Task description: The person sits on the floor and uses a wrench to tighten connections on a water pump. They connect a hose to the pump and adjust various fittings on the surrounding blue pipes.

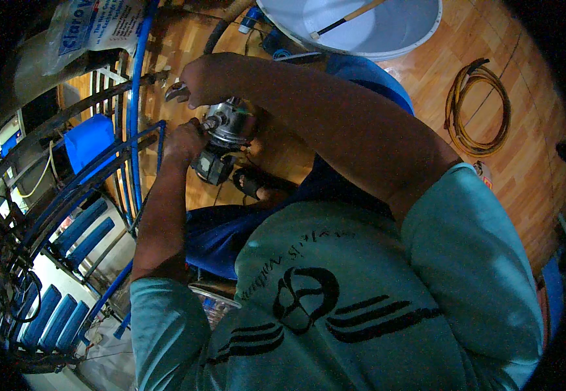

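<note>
My right hand [211, 73] is closed around a metal hand tool whose curved end [176, 92] sticks out to the left, perhaps a wrench; most of it is hidden in the fist. Just below, my left hand [186, 139] has its fingers wrapped at a metal fitting [213, 122] on the side of a machine. That machine has a shiny round metal body [236, 126] like a pump or motor, with a dark boxy part [214, 167] beneath. It stands on the floor between my legs.
Blue and dark pipes [134, 117] run along the left, with a blue sheet [90, 144] behind. A plastic bag [100, 36] hangs at upper left. A large white tub [387, 39] holding a wooden-handled tool stands far off. A coiled hose [451, 107] lies right.
</note>
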Demonstrator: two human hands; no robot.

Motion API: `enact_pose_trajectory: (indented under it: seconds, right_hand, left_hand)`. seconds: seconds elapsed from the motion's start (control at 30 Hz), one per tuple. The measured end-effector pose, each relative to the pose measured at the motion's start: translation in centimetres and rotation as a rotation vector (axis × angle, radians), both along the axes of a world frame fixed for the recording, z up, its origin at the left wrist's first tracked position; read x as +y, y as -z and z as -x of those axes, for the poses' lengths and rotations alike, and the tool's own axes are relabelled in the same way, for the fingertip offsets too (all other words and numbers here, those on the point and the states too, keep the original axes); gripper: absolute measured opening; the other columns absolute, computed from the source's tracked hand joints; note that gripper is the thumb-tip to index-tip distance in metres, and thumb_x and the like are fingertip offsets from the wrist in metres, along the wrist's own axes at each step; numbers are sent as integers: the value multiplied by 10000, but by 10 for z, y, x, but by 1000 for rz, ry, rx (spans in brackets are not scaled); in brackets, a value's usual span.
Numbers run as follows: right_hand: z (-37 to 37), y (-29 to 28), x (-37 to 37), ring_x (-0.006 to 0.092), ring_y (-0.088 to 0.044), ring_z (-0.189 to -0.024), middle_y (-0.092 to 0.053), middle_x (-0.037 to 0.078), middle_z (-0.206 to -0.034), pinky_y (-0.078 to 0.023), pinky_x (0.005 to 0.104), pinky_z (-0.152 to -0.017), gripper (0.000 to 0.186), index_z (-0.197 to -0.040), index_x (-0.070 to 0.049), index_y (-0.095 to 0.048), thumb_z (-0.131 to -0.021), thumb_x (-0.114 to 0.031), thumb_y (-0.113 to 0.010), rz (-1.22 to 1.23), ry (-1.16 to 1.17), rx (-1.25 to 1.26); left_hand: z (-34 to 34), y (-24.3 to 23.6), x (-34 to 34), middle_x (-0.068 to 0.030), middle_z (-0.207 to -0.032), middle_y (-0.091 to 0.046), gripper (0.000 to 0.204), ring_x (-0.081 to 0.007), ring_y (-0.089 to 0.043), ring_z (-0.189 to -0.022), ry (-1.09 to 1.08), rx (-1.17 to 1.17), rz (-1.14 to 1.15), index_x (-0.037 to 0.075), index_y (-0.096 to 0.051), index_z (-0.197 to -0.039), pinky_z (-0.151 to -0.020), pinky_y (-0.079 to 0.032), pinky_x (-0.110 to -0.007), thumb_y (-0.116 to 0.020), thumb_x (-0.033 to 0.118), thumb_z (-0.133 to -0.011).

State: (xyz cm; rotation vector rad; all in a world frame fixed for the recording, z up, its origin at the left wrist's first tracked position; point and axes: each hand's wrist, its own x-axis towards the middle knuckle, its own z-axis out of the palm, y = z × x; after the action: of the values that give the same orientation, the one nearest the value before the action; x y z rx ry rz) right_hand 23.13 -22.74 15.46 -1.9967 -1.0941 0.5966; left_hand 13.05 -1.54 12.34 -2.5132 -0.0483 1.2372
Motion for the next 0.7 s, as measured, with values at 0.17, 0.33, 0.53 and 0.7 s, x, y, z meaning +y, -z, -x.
enact_pose_trajectory:
  seconds: [0.17, 0.33, 0.53, 0.7]
  right_hand:
    - [1, 0, 2, 335, -645, -977, -663, 192, -1010, -506, 438, -848, 458, -1039, 10, -650, -775, -360, -703, 9, -21, -14]
    - [4, 5, 6, 335, -671, -884, -683, 187, -930, -526, 446, -784, 437, -1006, 10, -661, -774, -358, -700, 26, -13, 53]
    - [0, 12, 12, 330, -679, -812, -685, 196, -889, -537, 452, -713, 416, -936, 14, -681, -770, -367, -684, 81, -35, -34]
    - [1, 13, 16, 342, -676, -793, -684, 197, -850, -536, 451, -712, 425, -929, 13, -682, -769, -381, -679, 22, -56, 3]
  left_hand:
    - [-5, 2, -1, -212, -1164, -627, 385, -373, -606, -1086, -6, 51, 72, 56, -617, -1156, -932, -478, -465, -526, 344, -917]
    - [-29, -19, -37, -197, -1152, -641, 375, -358, -627, -1065, -41, 138, -90, 42, -655, -1098, -908, -494, -469, -528, 346, -918]
    - [-22, -7, -35, -171, -1111, -664, 346, -338, -644, -1039, -24, 25, -32, 88, -695, -1044, -875, -514, -437, -520, 360, -921]
    - [-13, 2, -17, -162, -1058, -681, 352, -326, -662, -995, 6, 15, 42, 122, -707, -1019, -836, -529, -434, -481, 378, -931]
